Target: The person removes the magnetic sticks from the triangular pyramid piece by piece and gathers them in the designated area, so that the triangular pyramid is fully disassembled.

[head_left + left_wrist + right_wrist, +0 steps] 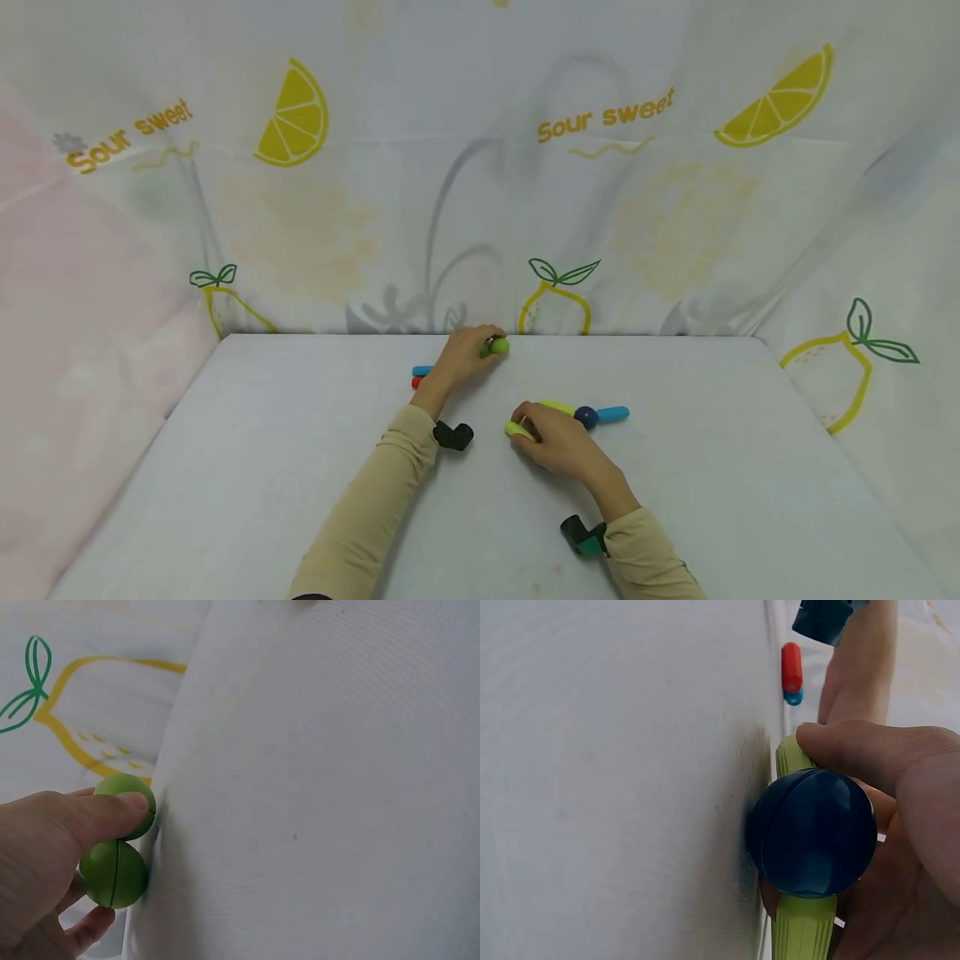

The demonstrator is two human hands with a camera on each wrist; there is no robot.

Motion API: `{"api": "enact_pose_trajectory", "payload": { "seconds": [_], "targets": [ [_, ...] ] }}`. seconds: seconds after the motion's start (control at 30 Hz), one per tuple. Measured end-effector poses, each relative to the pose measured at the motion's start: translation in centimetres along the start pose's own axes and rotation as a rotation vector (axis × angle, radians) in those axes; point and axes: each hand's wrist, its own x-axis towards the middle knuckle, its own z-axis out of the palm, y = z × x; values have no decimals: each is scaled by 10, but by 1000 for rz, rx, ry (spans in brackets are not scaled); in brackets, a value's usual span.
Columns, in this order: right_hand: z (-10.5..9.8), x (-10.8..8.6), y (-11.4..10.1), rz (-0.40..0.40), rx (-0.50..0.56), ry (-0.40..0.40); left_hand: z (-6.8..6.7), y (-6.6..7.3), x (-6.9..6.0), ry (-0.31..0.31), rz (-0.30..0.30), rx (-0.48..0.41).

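Observation:
At the table's back edge my left hand [467, 357] grips a green ball [500, 345]. In the left wrist view two green balls [124, 806] [113, 874] touch each other, the thumb of my left hand [45, 855] lying on the upper one. My right hand [562, 443], nearer the front, pinches a yellow-green piece [519, 430]. Beyond it lie a yellow-green stick [557, 407], a dark blue ball [587, 417] and a light blue stick [614, 413] in a line. The right wrist view has the dark blue ball [814, 832] between yellow-green pieces [793, 755] [804, 926], beside my right hand [907, 795].
A light blue stick [422, 371] and a red stick [417, 383] lie left of my left wrist, partly covered by it. The white table [262, 467] ends at a hanging cloth [420, 183] with lemon prints. Dark devices [453, 436] [583, 536] sit at both wrists.

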Motion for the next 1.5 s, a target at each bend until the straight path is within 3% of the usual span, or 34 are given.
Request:
{"api": "enact_pose_trajectory", "payload": {
  "seconds": [0.3,0.67,0.87,0.97,1.07,1.23,1.33,1.5],
  "targets": [
    [2,0,-2,-17,38,-35,-1,-1,-9,-18,-40,-38],
    [-6,-2,0,-43,102,-62,-8,2,-17,0,-48,73],
    [-16,-3,8,-55,132,-70,-11,14,-31,70,24,-22],
    [-21,-4,12,-57,132,-78,-10,23,-41,44,91,-130],
    [-24,-5,14,-64,129,-88,-7,32,-52,-50,151,-237],
    [-30,-7,16,-86,123,-106,1,44,-69,-231,137,-330],
    [-30,-8,17,-92,129,-120,8,49,-78,-262,136,-288],
    [-27,-9,16,-94,137,-142,22,56,-90,-192,131,-90]
  ]
}}
